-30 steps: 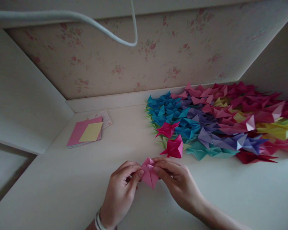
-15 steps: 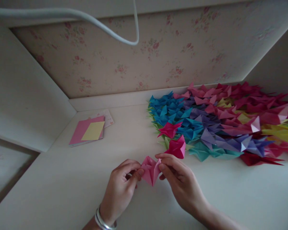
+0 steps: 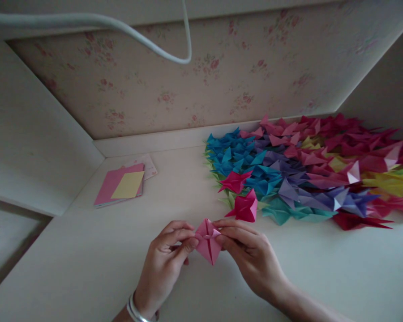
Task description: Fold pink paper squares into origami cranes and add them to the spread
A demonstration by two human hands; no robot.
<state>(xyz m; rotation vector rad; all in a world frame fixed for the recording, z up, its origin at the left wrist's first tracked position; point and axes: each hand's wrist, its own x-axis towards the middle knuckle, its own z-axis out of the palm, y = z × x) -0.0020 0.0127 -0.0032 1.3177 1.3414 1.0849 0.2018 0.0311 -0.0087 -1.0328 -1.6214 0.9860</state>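
Between my hands is a pink origami piece [image 3: 209,246], folded to a diamond with a slit down its middle and a small curled part near the top. My left hand [image 3: 169,252] pinches its left corner between thumb and fingers. From the other side, my right hand [image 3: 251,255] grips the right corner the same way. Just beyond the right fingers lies a dark pink folded paper piece [image 3: 246,206], with a second dark pink one [image 3: 235,181] behind it. A silver bracelet [image 3: 134,308] circles my left wrist.
Many folded paper pieces [image 3: 298,170] in blue, purple, pink, yellow and teal cover the right rear of the white table [image 3: 70,264]. Pink and yellow paper sheets [image 3: 129,185] lie at the left rear. A white cable [image 3: 137,38] hangs in front of the floral back panel [image 3: 174,89].
The pink origami piece has gone from a more open, spread shape to a flatter diamond. My right fingers have moved slightly left over its edge, and the view has shifted a little.
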